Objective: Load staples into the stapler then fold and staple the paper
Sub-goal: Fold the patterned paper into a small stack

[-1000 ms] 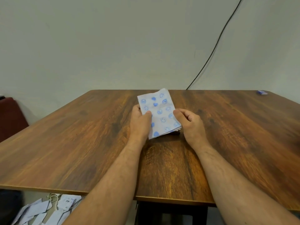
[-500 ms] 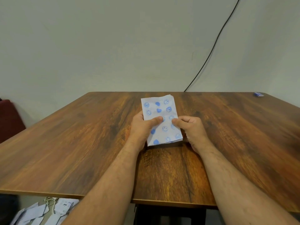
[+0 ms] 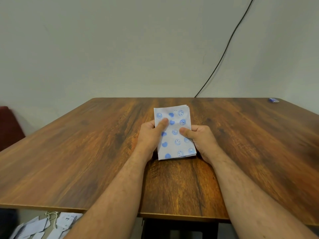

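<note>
Two hands on one folded paper (image 3: pixel 174 135), white with blue smiley and heart prints, lying at mid-bench on the wooden bench (image 3: pixel 86 152). Left hand (image 3: pixel 151 135) grasping the left edge, thumb pressed on top, fingers tucked under. Right hand (image 3: pixel 201 138) grasping the right edge likewise, thumb on top. Several layers visible at the far right corner, count unclear. One small blue object (image 3: pixel 274 100) at the far right bench corner, well apart. One black cable (image 3: pixel 224 52) on the wall. Scattered white papers (image 3: pixel 43 226) on the floor below.

Brown wood-grain table (image 3: pixel 72 152) against a plain pale wall (image 3: pixel 120 45); a black cable (image 3: pixel 224 52) runs down it.
</note>
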`<action>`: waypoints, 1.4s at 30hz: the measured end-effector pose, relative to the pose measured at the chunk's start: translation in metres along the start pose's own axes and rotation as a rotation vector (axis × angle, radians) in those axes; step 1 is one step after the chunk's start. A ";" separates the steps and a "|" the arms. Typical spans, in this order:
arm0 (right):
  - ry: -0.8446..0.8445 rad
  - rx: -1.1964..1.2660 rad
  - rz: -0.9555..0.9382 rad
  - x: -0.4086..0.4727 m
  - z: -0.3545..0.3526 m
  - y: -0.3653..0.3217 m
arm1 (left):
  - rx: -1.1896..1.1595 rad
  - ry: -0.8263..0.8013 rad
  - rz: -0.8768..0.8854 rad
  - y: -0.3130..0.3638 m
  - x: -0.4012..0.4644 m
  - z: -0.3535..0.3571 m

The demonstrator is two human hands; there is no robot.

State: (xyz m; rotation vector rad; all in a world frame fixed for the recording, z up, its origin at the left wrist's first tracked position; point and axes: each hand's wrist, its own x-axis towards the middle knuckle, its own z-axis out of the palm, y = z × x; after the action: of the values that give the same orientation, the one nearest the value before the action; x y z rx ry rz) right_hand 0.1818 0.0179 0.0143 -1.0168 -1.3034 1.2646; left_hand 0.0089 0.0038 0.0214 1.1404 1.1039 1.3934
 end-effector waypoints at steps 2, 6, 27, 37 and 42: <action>0.018 0.004 -0.005 0.001 -0.001 0.000 | -0.004 -0.043 -0.012 0.000 -0.001 0.000; 0.042 0.006 -0.009 0.003 -0.002 0.003 | -0.011 -0.050 0.003 0.000 -0.003 0.001; 0.058 0.118 -0.002 0.003 -0.002 0.002 | 0.023 -0.015 -0.014 -0.002 0.001 0.000; 0.078 0.138 -0.006 0.009 -0.004 0.004 | 0.009 -0.016 -0.037 0.001 0.005 0.002; 0.081 0.163 0.010 0.013 -0.005 0.005 | 0.017 -0.062 -0.033 -0.001 0.003 0.002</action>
State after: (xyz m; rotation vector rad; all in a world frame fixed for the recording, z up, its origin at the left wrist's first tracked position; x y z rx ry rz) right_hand 0.1848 0.0321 0.0101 -0.9500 -1.1153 1.3016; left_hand 0.0107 0.0064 0.0214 1.1648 1.0874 1.3169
